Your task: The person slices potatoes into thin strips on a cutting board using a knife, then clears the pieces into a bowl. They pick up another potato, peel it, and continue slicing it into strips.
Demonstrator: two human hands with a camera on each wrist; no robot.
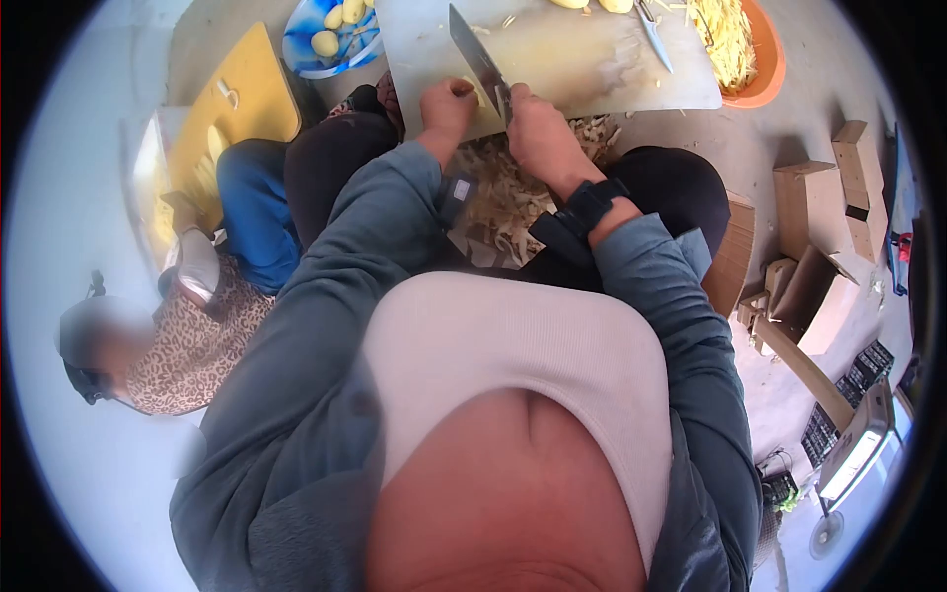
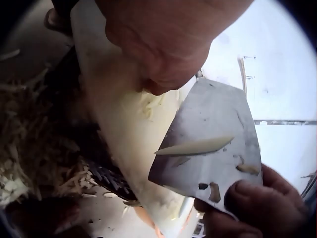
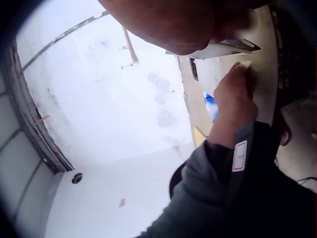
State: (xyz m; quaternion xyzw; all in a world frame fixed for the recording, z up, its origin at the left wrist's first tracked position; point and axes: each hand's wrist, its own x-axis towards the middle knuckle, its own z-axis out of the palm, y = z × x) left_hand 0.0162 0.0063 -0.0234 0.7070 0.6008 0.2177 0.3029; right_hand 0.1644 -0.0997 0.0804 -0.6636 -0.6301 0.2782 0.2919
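My right hand [image 1: 541, 138] grips a cleaver [image 1: 475, 54] by its handle, the broad blade raised at a slant over the white cutting board [image 1: 592, 59]. In the left wrist view, a pale potato slice [image 2: 198, 147] and a few small scraps cling to the blade's flat side. My left hand [image 1: 447, 111] is at the board's near edge, left of the cleaver, fingers curled. Its fingertips pinch a pale potato piece [image 3: 246, 64], mostly covered by the fingers. Cut potato strips [image 2: 151, 105] lie on the board just under that hand.
Peeled potatoes [image 1: 325, 43] sit in a blue-and-white bowl [image 1: 296, 49] at far left. An orange basin [image 1: 774, 69] of potato strips and a knife [image 1: 655, 37] are on the right. Peelings [image 1: 503, 202] lie below the board. Another person [image 1: 197, 335] sits at left; cardboard boxes [image 1: 809, 197] stand right.
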